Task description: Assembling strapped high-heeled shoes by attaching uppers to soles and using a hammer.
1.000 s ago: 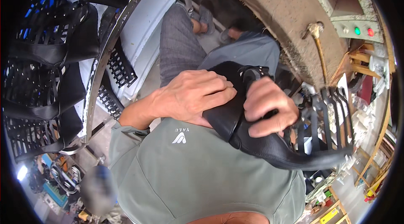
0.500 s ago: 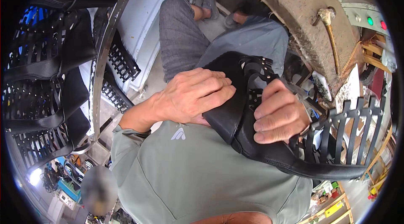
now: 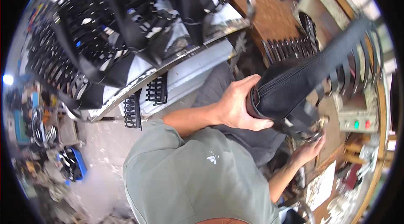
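Now we hold a tall black boot upper (image 3: 311, 76) up in front of us, at about two o'clock in the view.

Our left hand (image 3: 240, 108) grips its lower end, fingers (image 3: 256, 124) curled under the rim and thumb pressed on the outer side, so the upper slants up toward the desk (image 3: 269, 18) at one o'clock, its strap-like cutouts fanning along the far edge. Our right hand (image 3: 307, 150) sits lower, at four o'clock, just under the dangling black straps (image 3: 301, 119); its fingers are bent toward something small there, but we cannot tell whether they pinch it. At ten o'clock, more black slotted uppers (image 3: 97, 34) hang over a curved metal rail (image 3: 168, 70), well apart from both hands. A panel with a green and a red light (image 3: 355, 123) stands near the right hand at three o'clock.
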The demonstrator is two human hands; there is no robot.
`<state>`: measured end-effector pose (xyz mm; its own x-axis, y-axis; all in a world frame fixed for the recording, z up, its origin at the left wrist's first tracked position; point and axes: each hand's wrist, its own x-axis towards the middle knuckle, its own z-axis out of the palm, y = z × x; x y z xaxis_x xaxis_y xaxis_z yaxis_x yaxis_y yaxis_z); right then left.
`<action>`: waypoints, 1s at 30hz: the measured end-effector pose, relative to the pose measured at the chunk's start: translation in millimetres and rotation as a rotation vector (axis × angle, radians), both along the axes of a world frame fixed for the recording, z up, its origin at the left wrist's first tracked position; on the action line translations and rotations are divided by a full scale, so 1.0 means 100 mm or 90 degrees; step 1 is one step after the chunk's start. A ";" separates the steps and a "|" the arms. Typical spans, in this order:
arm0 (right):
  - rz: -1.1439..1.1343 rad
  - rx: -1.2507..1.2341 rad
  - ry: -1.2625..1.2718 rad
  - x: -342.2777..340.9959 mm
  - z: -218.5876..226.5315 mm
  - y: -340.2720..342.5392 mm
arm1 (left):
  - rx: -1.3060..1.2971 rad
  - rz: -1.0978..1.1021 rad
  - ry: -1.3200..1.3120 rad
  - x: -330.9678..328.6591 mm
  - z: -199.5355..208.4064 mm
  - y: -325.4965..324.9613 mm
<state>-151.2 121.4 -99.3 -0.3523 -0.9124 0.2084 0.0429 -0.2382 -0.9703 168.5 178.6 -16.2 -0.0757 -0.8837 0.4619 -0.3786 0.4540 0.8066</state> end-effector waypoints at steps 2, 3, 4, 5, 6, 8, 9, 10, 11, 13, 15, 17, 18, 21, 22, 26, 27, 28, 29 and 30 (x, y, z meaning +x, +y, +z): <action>0.276 0.055 -0.156 0.11 -0.22 0.16 | -0.087 0.103 0.293 -0.27 -0.05 0.00; 0.430 0.086 -0.312 0.49 -0.06 0.30 | -0.090 0.105 0.275 -0.37 -0.12 0.01; 0.525 0.096 -0.457 0.64 -0.13 0.33 | -0.091 0.107 0.257 -0.46 -0.21 0.03; 0.638 0.058 -0.514 0.57 -0.38 0.26 | -0.122 0.118 -0.027 -0.52 -0.33 0.09; 0.751 0.022 -0.572 0.46 -0.60 0.21 | -0.176 0.130 -0.015 -0.62 -0.45 0.18; 0.416 0.180 -0.281 0.47 -0.68 0.28 | -0.212 -0.053 0.039 -0.65 -0.78 0.28; 0.464 0.160 -0.311 0.64 -0.35 0.34 | 0.004 -0.103 0.183 -0.54 -0.79 0.49; 0.437 0.156 -0.345 0.64 -0.35 0.34 | 0.019 -0.134 0.149 -0.39 -0.83 0.59; 0.457 0.169 -0.292 0.56 -0.39 0.33 | 0.041 -0.160 0.117 -0.26 -0.95 0.71; 0.482 0.210 -0.185 0.56 -0.42 0.25 | 0.194 -0.088 0.382 -0.24 -1.16 0.98; 0.514 0.271 -0.116 0.79 -0.43 0.19 | 0.393 0.055 0.807 -0.24 -1.25 1.18; 0.495 0.408 0.008 1.18 -0.38 0.19 | 0.410 0.186 1.030 -0.22 -1.32 1.33; 0.531 0.445 0.036 1.35 -0.52 0.09 | 0.404 0.188 1.079 -0.13 -1.48 1.39; 0.650 0.490 0.057 1.97 -0.74 -0.18 | 0.261 0.241 1.134 0.21 -1.88 1.34; 0.663 0.469 0.056 2.15 -0.88 -0.25 | 0.226 0.289 1.111 0.32 -1.94 1.24; 0.686 0.352 0.133 2.52 -1.40 -0.25 | 0.002 0.325 0.968 0.95 -2.36 0.59; 0.733 0.375 0.099 2.50 -1.34 -0.16 | 0.018 0.341 0.911 1.13 -2.39 0.43; 0.779 0.399 0.068 2.42 -1.23 -0.07 | 0.034 0.356 0.856 1.29 -2.43 0.28; 0.808 0.404 0.077 2.32 -1.17 -0.02 | -0.004 0.366 0.889 1.41 -2.51 0.11; 0.808 0.402 0.105 2.19 -1.19 0.03 | -0.040 0.378 0.923 1.53 -2.62 -0.06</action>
<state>67.8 124.5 -218.8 0.7482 -0.5391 -0.3868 -0.2249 0.3424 -0.9122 321.8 172.6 -277.9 0.7872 -0.6021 -0.1337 0.5427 0.5732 0.6139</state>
